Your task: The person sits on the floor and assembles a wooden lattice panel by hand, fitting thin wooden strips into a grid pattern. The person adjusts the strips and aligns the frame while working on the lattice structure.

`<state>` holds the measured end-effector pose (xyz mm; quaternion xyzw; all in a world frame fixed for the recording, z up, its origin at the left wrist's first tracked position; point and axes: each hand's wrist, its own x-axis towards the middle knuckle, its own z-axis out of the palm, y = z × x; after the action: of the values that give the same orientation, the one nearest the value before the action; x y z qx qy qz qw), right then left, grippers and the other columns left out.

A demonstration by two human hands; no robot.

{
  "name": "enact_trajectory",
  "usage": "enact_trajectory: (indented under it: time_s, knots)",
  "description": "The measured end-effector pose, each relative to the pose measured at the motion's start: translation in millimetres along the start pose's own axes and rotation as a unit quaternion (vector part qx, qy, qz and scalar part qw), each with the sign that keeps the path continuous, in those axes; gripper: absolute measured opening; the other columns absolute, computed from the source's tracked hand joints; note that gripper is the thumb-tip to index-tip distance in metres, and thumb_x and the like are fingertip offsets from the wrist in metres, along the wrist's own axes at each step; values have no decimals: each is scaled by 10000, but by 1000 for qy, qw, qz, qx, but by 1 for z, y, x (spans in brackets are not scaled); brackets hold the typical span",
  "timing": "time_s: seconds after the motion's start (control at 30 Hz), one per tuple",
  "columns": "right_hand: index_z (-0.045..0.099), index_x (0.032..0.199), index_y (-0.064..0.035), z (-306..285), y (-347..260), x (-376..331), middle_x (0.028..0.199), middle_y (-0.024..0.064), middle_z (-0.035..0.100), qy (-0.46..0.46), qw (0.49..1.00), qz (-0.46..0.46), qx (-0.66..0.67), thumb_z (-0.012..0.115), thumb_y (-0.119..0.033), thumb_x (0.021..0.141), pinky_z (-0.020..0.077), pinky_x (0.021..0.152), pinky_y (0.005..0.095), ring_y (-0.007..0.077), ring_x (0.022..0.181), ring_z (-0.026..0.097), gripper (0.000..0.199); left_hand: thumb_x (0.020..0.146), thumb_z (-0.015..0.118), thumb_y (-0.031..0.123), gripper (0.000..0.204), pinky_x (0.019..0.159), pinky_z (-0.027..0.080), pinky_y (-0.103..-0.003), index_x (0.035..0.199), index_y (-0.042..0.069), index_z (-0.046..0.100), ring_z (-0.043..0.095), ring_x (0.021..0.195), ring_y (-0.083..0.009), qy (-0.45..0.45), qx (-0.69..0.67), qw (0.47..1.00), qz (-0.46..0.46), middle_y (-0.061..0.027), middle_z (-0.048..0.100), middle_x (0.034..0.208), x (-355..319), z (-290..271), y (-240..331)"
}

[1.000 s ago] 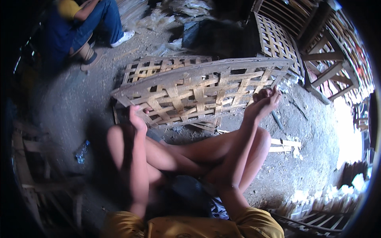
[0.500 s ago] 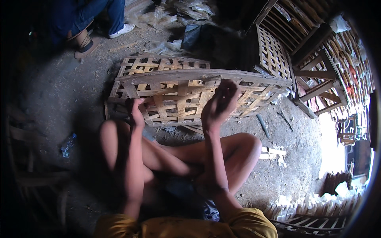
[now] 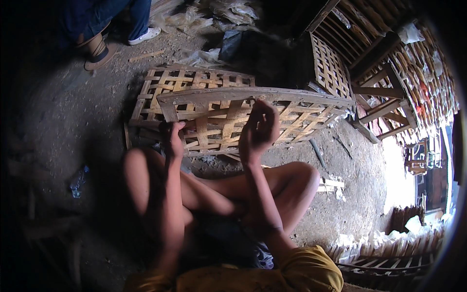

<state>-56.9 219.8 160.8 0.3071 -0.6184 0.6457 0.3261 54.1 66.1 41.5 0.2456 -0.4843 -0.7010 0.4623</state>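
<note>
I sit cross-legged on a dirt floor with a woven wooden lattice panel [image 3: 301, 114] standing tilted in front of my knees. My left hand [image 3: 172, 138] grips the panel's lower left part, fingers closed around a slat. My right hand [image 3: 260, 129] hovers at the panel's middle with loosely curled fingers, the fingertips touching just below the top rail; nothing shows inside it. A second lattice panel [image 3: 194, 80] lies flat on the ground behind the first.
Another person's feet in a sandal [image 3: 99, 53] and a white shoe [image 3: 146, 34] stand at the far left. A slatted crate [image 3: 328, 68] and wooden frames [image 3: 384, 102] crowd the right. A crushed bottle [image 3: 78, 180] and wood offcuts [image 3: 331, 185] lie on the dirt.
My right hand has travelled left along the panel, from its far right end to its middle. My left hand has kept its hold on the lower left part.
</note>
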Motion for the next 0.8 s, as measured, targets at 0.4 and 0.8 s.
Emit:
enact_trajectory:
  time_s: [0.4, 0.8]
  knots:
    - [672, 1031, 14, 2, 0, 0, 967, 129, 704, 17, 1000, -10, -23, 608, 115, 860, 530, 811, 310, 227, 866, 686, 209, 851, 630, 185, 181, 955, 390, -384, 888, 8, 646, 526, 1039, -247, -22, 127, 990, 58, -119, 547, 1029, -4, 9, 6]
    - [652, 1007, 13, -2, 0, 9, 930, 127, 675, 45, 996, -19, -74, 608, 106, 865, 531, 761, 331, 246, 836, 667, 176, 855, 608, 154, 163, 782, 525, -365, 854, -6, 637, 582, 933, -216, -52, 3, 998, -34, -129, 570, 991, -8, 8, 7]
